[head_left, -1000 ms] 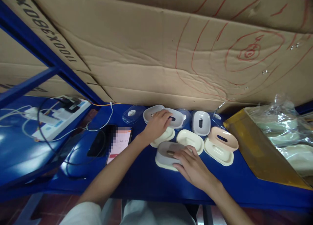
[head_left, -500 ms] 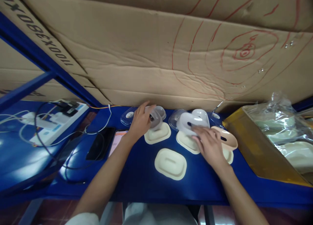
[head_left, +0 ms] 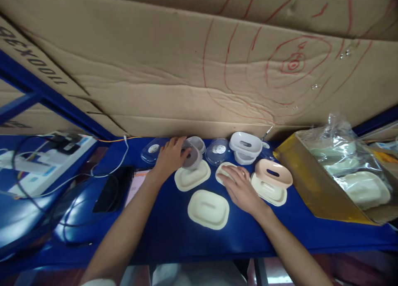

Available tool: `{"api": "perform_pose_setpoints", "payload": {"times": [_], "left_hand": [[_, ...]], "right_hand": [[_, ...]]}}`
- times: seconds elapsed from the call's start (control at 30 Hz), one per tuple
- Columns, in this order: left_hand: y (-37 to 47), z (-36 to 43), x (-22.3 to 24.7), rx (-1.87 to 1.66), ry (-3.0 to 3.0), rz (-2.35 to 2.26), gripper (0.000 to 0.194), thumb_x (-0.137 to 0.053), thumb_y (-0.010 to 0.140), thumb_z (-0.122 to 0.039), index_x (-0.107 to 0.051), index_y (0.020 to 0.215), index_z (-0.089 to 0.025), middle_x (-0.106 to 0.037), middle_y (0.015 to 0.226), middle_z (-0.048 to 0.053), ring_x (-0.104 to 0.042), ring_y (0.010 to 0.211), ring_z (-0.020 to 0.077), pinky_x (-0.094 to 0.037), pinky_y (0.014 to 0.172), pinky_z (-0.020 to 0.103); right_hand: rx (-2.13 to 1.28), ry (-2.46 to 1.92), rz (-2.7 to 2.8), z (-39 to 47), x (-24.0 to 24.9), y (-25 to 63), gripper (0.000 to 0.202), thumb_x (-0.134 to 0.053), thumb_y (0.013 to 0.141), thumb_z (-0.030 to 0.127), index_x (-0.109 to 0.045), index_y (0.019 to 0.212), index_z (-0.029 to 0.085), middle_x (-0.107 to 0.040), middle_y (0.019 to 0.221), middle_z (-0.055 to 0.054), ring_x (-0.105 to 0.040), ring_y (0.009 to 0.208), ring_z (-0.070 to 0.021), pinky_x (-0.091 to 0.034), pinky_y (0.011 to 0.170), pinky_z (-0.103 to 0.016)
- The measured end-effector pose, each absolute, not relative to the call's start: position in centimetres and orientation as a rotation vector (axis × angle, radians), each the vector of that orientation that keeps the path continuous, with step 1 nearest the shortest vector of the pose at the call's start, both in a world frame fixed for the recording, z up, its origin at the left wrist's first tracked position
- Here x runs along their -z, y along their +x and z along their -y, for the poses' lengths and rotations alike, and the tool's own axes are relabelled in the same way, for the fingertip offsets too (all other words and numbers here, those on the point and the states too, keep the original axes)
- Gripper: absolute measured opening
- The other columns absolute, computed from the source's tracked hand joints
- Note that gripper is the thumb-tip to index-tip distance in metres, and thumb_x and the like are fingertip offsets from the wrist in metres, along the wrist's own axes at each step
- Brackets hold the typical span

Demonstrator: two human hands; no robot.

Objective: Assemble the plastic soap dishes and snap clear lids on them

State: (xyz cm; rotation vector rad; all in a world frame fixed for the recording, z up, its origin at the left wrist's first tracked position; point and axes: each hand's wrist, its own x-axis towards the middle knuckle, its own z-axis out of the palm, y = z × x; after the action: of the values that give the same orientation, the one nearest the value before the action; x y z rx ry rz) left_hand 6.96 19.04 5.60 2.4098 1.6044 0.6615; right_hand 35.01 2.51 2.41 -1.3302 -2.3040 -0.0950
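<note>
My left hand [head_left: 170, 158] grips a grey oval dish with a slot [head_left: 193, 156], its thumb near the slot. That dish leans over the back edge of a cream oval tray [head_left: 192, 177]. My right hand [head_left: 241, 187] lies over a second cream tray [head_left: 221, 170], fingers stretched across it and partly hiding it. Behind, a white slotted dish [head_left: 245, 141] sits on top of another white dish [head_left: 244, 157]. To the right, a peach slotted dish [head_left: 273, 173] rests on a cream tray [head_left: 271, 194]. Nearer me, one cream tray [head_left: 208, 209] lies alone.
Clear plastic lids [head_left: 218, 151] lie along the cardboard wall [head_left: 155, 78]. On the right stands a cardboard box [head_left: 306, 182] with bagged cream and green pieces. A phone [head_left: 137, 185], a black device [head_left: 112, 190], cables and a power strip [head_left: 52, 166] are on the left.
My right hand has set the white slotted dish back onto the other white dish and moved down-left onto the cream tray. My left hand stays at the grey dish. The view has shifted.
</note>
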Motion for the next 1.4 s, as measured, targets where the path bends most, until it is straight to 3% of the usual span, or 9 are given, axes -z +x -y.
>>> {"api": "perform_pose_setpoints", "payload": {"times": [0.1,0.23,0.3,0.47,0.63,0.87,1.07,1.27,1.4], "left_hand": [[7.0,-19.2,-5.4,-0.700,2.404,-1.524,0.044,-0.052,0.107,-0.037,-0.058,0.147,-0.018,-0.066,0.143,0.019,-0.064,0.133,0.0374,-0.052,0.113,0.057],[6.8,-19.9,-5.1,-0.793,2.348,-1.506,0.047,-0.036,0.109,-0.025,-0.051,0.153,-0.016,-0.066,0.144,0.018,-0.065,0.133,0.0286,-0.053,0.115,0.047],[6.4,-20.4,-4.8,-0.788,2.317,-1.527,0.049,-0.033,0.105,-0.018,-0.056,0.149,-0.013,-0.071,0.135,0.018,-0.070,0.126,0.0284,-0.056,0.111,0.046],[4.7,-21.5,-4.4,-0.641,2.299,-1.533,0.036,-0.046,0.099,-0.022,-0.074,0.121,-0.018,-0.081,0.117,0.014,-0.077,0.110,0.0312,-0.059,0.103,0.047],[3.9,-22.0,-5.0,-0.480,2.336,-1.449,0.035,-0.063,0.098,-0.041,-0.075,0.125,-0.022,-0.082,0.116,0.010,-0.078,0.094,0.0276,-0.062,0.093,0.040],[5.6,-21.0,-3.9,-0.364,2.466,-1.372,0.042,-0.068,0.097,-0.037,-0.071,0.137,-0.026,-0.071,0.136,0.012,-0.070,0.121,0.0323,-0.055,0.111,0.048],[6.1,-20.2,-3.9,-0.341,2.563,-1.318,0.037,-0.061,0.105,-0.039,-0.073,0.138,-0.026,-0.054,0.155,0.015,-0.057,0.140,0.0335,-0.045,0.122,0.054],[6.6,-19.1,-4.7,-0.278,2.624,-1.270,0.032,-0.061,0.105,-0.035,-0.075,0.132,-0.026,-0.068,0.143,0.011,-0.058,0.140,0.0325,-0.048,0.118,0.054],[7.6,-17.1,-5.0,-0.286,2.638,-1.337,0.038,-0.068,0.102,-0.040,-0.072,0.137,-0.025,-0.065,0.151,0.015,-0.054,0.146,0.0384,-0.048,0.116,0.060]], "right_hand": [[0.015,-1.308,2.351,-2.7,-1.7,34.5,0.036,-0.052,0.109,0.015,-0.068,0.140,0.023,-0.066,0.150,-0.015,-0.055,0.145,-0.0279,-0.040,0.120,-0.053],[-0.049,-1.320,2.362,-3.1,-1.1,34.8,0.035,-0.056,0.108,0.019,-0.070,0.140,0.024,-0.066,0.149,-0.015,-0.055,0.144,-0.0282,-0.042,0.120,-0.053],[-0.051,-1.330,2.352,-3.1,-1.1,34.9,0.034,-0.057,0.109,0.022,-0.070,0.140,0.024,-0.066,0.150,-0.015,-0.056,0.143,-0.0277,-0.042,0.120,-0.052],[-0.056,-1.340,2.333,-3.2,-1.3,34.8,0.030,-0.056,0.111,0.026,-0.072,0.135,0.023,-0.068,0.147,-0.014,-0.059,0.140,-0.0268,-0.043,0.118,-0.050],[-0.059,-1.345,2.334,-3.2,-1.2,34.8,0.031,-0.056,0.111,0.027,-0.071,0.137,0.025,-0.069,0.145,-0.013,-0.059,0.140,-0.0262,-0.043,0.119,-0.049],[-0.002,-1.205,2.476,-2.1,-2.0,32.6,0.049,-0.060,0.110,0.043,-0.059,0.155,0.025,-0.056,0.164,-0.015,-0.054,0.147,-0.0300,-0.039,0.122,-0.052],[0.023,-1.336,2.387,-2.2,-2.0,32.3,0.037,-0.057,0.111,0.035,-0.065,0.145,0.025,-0.056,0.165,-0.013,-0.051,0.148,-0.0306,-0.036,0.121,-0.051],[0.068,-1.534,2.217,-2.8,-2.8,35.4,0.037,-0.056,0.110,0.031,-0.064,0.145,0.023,-0.056,0.163,-0.015,-0.051,0.147,-0.0324,-0.035,0.120,-0.054],[0.173,-1.617,2.142,-3.1,-3.0,36.7,0.037,-0.058,0.109,0.034,-0.066,0.143,0.021,-0.057,0.161,-0.017,-0.054,0.144,-0.0356,-0.038,0.117,-0.056]]}}
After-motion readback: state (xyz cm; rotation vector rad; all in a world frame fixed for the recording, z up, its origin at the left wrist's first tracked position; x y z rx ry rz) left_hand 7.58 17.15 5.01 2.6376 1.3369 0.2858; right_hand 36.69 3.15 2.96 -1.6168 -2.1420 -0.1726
